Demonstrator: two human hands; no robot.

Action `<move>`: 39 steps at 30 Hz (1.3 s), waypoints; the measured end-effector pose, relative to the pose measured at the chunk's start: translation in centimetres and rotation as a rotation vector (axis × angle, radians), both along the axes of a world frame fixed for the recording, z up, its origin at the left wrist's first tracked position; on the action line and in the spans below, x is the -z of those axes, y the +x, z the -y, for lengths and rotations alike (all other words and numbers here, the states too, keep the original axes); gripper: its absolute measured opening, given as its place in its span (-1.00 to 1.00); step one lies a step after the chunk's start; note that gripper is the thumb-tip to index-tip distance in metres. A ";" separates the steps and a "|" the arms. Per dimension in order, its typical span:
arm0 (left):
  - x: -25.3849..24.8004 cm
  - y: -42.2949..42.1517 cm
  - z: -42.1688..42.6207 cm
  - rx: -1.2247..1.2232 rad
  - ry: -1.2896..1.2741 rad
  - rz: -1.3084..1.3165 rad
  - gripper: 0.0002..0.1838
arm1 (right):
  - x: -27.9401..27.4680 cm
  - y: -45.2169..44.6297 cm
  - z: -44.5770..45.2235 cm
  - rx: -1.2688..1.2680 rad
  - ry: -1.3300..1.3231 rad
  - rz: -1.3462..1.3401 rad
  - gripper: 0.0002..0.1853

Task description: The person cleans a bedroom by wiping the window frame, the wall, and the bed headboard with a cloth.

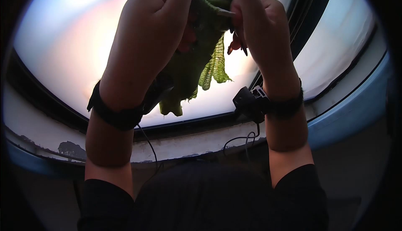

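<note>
Both hands are raised in front of a bright window, with a green cloth (180, 80) between them. It hangs down with a ragged lower edge, and a loose open-weave strip (215, 65) dangles at its right side, lit from behind. My left hand (153, 34) is closed on the cloth's upper left part, thumb up. My right hand (264, 25) pinches its upper right edge, with some dark-nailed fingers curled below. A narrow pale piece (225, 12) shows beside the right fingers; its kind is unclear. The cloth's top is partly cut off by the frame.
Dark straps with small black devices circle both wrists, and thin cables (240, 138) hang from them. Behind is a window with a black frame (201, 124) and a white sill (201, 141) with peeling paint. A blue surface (356, 99) runs along the right.
</note>
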State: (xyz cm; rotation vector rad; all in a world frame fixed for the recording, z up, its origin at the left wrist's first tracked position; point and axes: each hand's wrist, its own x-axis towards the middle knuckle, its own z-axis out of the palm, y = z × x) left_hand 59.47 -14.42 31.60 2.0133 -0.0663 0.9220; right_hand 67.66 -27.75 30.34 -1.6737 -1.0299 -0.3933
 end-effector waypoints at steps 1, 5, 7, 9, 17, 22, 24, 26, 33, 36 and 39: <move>1.6 -0.3 -0.5 -0.077 0.102 -0.034 -0.45 | 0.9 -0.6 -0.7 -0.053 -0.105 -0.029 -0.24; 9.6 -1.3 -2.1 -0.017 0.152 -0.131 -0.55 | 7.9 -2.1 -2.7 -0.101 -0.373 0.021 -0.31; 10.4 -1.4 -2.3 -0.062 0.280 -0.156 -0.55 | 8.3 -2.3 -2.8 -0.060 -0.384 0.103 -0.28; 9.3 -1.2 -2.1 0.010 0.182 -0.151 -0.51 | 6.7 -2.2 -2.6 -0.077 -0.513 0.054 -0.27; -0.3 -0.9 -1.3 0.015 -0.074 -0.101 -0.48 | -4.1 -3.3 -1.3 -0.105 -0.243 0.386 -0.32; 6.5 -2.4 -3.6 0.166 -0.036 -0.162 -0.35 | 3.5 -2.6 -4.0 -0.098 -0.445 0.115 -0.28; 10.4 -2.2 -4.3 0.065 0.135 -0.124 -0.26 | 6.6 -3.2 -4.1 -0.154 -0.528 0.021 -0.32; 12.1 -2.2 -4.5 -0.015 0.293 -0.153 -0.35 | 8.5 -2.6 -3.9 -0.113 -0.501 0.161 -0.26; 5.5 1.2 0.3 0.215 0.042 0.037 -0.43 | 1.8 -0.2 0.5 0.153 -0.212 0.464 -0.26; 0.9 1.4 3.2 0.389 -0.087 -0.012 -0.39 | 0.8 1.7 1.8 0.357 -0.041 0.778 -0.28; 0.9 2.2 4.5 0.523 -0.210 0.004 -0.42 | 0.8 0.1 1.8 0.314 -0.035 0.621 -0.30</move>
